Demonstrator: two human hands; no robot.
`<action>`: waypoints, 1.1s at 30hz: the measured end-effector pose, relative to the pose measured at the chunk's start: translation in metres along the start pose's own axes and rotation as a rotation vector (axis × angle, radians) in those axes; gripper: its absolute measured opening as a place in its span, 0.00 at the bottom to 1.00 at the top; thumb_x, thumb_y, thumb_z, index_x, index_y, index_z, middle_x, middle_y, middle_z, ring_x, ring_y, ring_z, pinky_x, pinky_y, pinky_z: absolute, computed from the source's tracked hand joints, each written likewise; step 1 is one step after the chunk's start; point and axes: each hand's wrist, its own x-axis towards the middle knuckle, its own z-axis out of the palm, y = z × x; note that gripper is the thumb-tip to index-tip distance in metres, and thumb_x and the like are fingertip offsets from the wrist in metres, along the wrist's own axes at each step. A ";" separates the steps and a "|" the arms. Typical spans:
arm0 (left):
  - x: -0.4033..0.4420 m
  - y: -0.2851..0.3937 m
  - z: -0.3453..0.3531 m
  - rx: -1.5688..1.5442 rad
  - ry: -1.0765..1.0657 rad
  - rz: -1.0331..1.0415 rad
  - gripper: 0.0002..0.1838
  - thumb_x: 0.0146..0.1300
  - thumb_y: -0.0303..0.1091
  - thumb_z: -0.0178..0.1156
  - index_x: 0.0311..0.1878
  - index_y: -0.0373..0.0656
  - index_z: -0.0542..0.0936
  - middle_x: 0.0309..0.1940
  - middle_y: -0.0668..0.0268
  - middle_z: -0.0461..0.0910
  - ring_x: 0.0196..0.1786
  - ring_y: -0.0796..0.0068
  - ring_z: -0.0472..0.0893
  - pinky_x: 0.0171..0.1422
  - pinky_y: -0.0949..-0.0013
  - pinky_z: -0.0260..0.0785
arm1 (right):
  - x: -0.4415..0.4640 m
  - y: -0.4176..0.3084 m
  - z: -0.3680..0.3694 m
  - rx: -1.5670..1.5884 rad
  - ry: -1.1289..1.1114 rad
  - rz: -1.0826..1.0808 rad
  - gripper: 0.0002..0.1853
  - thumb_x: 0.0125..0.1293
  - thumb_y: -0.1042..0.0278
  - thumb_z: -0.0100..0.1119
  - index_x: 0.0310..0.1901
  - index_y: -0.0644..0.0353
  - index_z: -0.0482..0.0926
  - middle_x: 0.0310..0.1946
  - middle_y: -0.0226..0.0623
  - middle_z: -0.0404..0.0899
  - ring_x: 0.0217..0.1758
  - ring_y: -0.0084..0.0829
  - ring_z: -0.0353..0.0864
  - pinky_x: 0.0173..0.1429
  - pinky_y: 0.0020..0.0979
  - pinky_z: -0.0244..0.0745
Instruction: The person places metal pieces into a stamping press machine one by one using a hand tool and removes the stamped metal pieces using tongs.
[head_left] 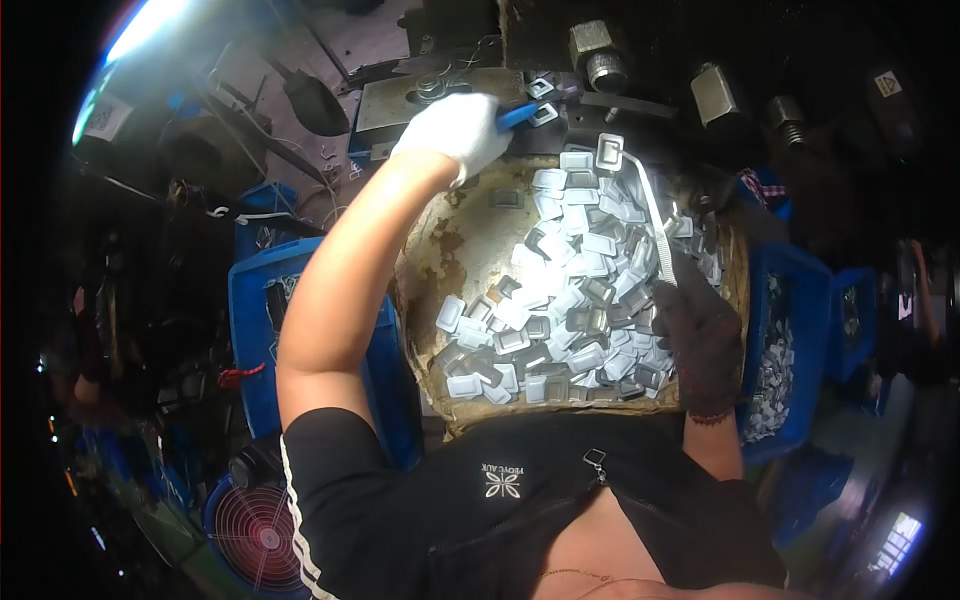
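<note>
My left hand [455, 135], in a white glove, is closed around a blue-handled tool [517, 117] at the press's front; its working end is hard to make out. Two small square metal pieces [541, 113] lie beside that tool's tip. In a dark glove, my right hand [703, 340] grips a pair of tweezers [655, 215], slim and silvery with a ridged grip. A rectangular metal cup [609, 153] sits at the tweezers' far end, above the heap. Below spreads a pile of small rectangular metal cups [590, 270], between my two arms.
The pile lies on a worn, stained tray [455, 225]. Blue bins stand at the left [250, 330] and right [808, 370], the right one holding metal parts. Large bolts [605, 65] and dark machine parts line the back. A round fan [258, 535] is at lower left.
</note>
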 end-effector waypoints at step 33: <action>-0.067 -0.024 0.088 -0.475 0.197 -0.260 0.23 0.60 0.52 0.67 0.41 0.39 0.80 0.31 0.52 0.82 0.35 0.53 0.81 0.44 0.59 0.72 | 0.081 0.003 0.019 -0.775 0.215 -0.788 0.18 0.64 0.70 0.67 0.56 0.56 0.80 0.57 0.39 0.81 0.50 0.34 0.83 0.52 0.30 0.79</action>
